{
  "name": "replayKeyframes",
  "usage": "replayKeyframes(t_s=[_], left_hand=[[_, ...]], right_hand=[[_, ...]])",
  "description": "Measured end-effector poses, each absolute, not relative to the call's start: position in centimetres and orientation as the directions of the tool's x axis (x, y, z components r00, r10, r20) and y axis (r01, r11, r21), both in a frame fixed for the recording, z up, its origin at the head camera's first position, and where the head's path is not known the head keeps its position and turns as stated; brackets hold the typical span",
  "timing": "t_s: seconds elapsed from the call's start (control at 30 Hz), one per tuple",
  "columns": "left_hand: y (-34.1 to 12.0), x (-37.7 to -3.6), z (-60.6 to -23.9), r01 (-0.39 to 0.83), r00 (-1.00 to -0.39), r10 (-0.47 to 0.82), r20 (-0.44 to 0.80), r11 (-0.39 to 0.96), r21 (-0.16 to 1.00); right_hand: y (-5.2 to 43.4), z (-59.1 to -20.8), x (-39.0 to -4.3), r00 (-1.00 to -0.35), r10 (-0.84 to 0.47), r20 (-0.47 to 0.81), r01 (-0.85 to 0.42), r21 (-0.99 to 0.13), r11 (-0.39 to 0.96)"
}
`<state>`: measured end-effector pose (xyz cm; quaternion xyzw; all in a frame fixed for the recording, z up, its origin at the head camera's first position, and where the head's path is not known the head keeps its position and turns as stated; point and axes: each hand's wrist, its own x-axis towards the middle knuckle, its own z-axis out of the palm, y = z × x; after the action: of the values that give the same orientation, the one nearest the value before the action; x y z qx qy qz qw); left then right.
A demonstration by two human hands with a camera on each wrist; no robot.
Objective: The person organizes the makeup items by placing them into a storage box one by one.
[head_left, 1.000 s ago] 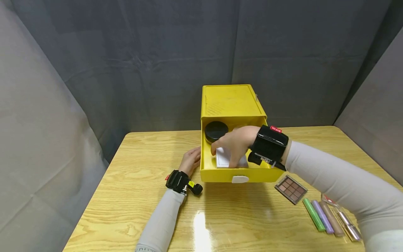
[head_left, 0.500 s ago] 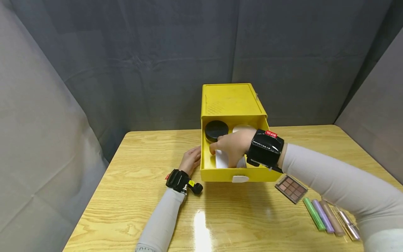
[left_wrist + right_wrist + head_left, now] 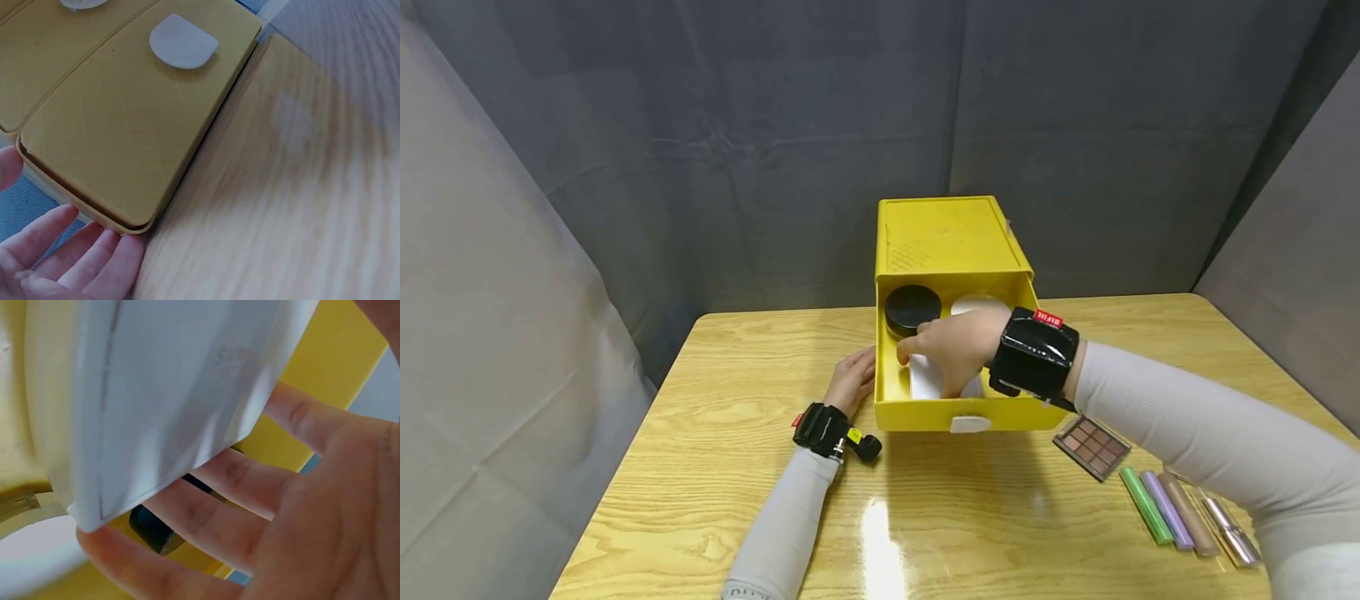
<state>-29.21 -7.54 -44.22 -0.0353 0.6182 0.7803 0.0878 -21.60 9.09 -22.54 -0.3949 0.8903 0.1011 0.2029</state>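
A yellow drawer box [image 3: 951, 237] stands on the table with its upper drawer [image 3: 925, 414] pulled out. Inside that drawer, my right hand [image 3: 958, 342] grips a white box [image 3: 927, 379] between thumb and fingers; the same white box [image 3: 181, 381] fills much of the right wrist view. Behind the hand sit a black-lidded round jar [image 3: 912, 308] and a white round item [image 3: 976, 303], which the hand partly covers. My left hand [image 3: 852, 379] rests against the left side of the drawer box. In the left wrist view its relaxed fingers [image 3: 103, 262] touch the yellow casing around the lower drawer [image 3: 125, 119].
Right of the drawer box lie an eyeshadow palette [image 3: 1092, 447], a green tube [image 3: 1146, 506], a purple tube [image 3: 1167, 510], a brown tube [image 3: 1187, 514] and a shiny metallic tube [image 3: 1231, 533]. Grey cloth [image 3: 737, 158] hangs behind the wooden table [image 3: 737, 358].
My right wrist has turned and shifted slightly left, uncovering part of the white round item. The white box stays in the drawer. My left hand keeps its place.
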Motion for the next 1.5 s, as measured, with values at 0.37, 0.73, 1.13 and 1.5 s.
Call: replayKeyframes(t_s=[0.37,0.73,1.13,1.5], left_hand=[[-7.6,-29.2,-44.3,-0.164,-0.985,0.085,-0.148,-0.218,0.962],[-7.7,-29.2,-44.2,-0.162,-0.986,0.081,-0.147,-0.226,0.961],[-7.6,-29.3,-44.4,-0.156,-0.986,0.087,-0.14,-0.216,0.964],[-7.6,-29.0,-44.3,-0.174,-0.984,0.08,-0.16,-0.214,0.961]], right_hand=[[11.5,-18.6,-21.4,-0.593,-0.749,-0.296,-0.734,-0.183,0.654],[14.5,-17.2,-17.3,-0.551,-0.817,0.169,-0.833,-0.162,0.528],[15.2,-22.8,-13.2,-0.344,-0.782,0.519,-0.899,0.059,0.435],[15.7,-26.7,-12.0,-0.313,-0.761,0.567,-0.904,0.066,0.422]])
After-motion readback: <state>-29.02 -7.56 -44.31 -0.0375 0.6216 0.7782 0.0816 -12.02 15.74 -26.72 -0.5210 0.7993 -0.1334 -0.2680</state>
